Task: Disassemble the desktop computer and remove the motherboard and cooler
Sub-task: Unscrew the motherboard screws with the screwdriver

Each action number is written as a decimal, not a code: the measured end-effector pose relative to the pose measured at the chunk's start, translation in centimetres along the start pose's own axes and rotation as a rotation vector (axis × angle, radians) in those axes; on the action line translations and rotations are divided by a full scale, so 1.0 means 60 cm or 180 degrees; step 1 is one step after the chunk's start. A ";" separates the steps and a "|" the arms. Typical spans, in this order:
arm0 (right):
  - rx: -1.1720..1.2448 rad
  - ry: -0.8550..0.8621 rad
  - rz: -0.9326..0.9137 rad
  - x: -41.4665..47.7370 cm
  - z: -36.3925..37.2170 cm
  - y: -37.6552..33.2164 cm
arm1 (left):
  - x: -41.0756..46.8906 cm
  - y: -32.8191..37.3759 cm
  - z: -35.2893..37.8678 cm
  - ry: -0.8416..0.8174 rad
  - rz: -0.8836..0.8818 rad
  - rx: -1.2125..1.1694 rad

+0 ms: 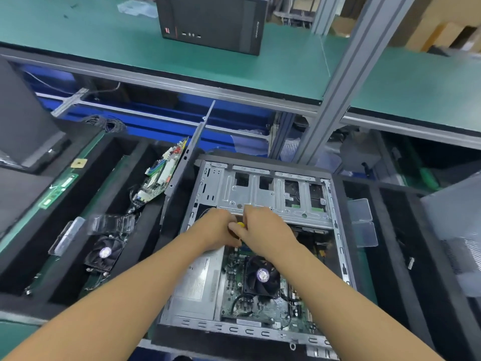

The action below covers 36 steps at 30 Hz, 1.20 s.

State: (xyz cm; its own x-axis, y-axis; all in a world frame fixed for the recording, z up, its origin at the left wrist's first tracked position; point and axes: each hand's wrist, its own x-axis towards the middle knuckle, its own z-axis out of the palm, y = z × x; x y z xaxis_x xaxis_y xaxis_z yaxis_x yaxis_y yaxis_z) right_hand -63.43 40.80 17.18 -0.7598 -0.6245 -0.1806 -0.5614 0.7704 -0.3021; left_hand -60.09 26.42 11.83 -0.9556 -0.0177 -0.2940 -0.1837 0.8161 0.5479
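Right grip [263, 227] pinches a yellow-capped tool [241, 224] beside the drive cage [260, 196], probably to reach a fastening; left grip [218, 230] curls beside it, its hold unclear. Motherboard [250, 307] and cooler [263, 276] sit mounted in the open case [250, 332].

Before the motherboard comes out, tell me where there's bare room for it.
Left of the open case, the black foam channel beside the green strip is bare at its far end; the next channel holds a loose motherboard and a loose cooler. The green shelf left of the black tower is mostly bare. Left hand and right hand crowd the drive cage.
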 end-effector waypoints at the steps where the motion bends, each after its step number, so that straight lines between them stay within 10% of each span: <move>1: -0.0067 -0.0019 -0.0033 -0.001 0.000 -0.001 | 0.000 0.001 -0.001 -0.0026 0.0010 0.0036; 36: 0.0195 -0.0190 -0.0130 0.003 0.016 -0.015 | -0.026 0.007 -0.013 -0.0109 -0.0117 -0.0533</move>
State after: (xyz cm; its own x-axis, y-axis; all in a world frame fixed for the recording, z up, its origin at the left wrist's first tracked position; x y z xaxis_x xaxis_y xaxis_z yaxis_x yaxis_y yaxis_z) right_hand -62.77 39.87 16.49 -0.7149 -0.6631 -0.2218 -0.5690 0.7361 -0.3666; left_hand -58.87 26.32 13.15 -0.9397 -0.0239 -0.3412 -0.2570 0.7077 0.6581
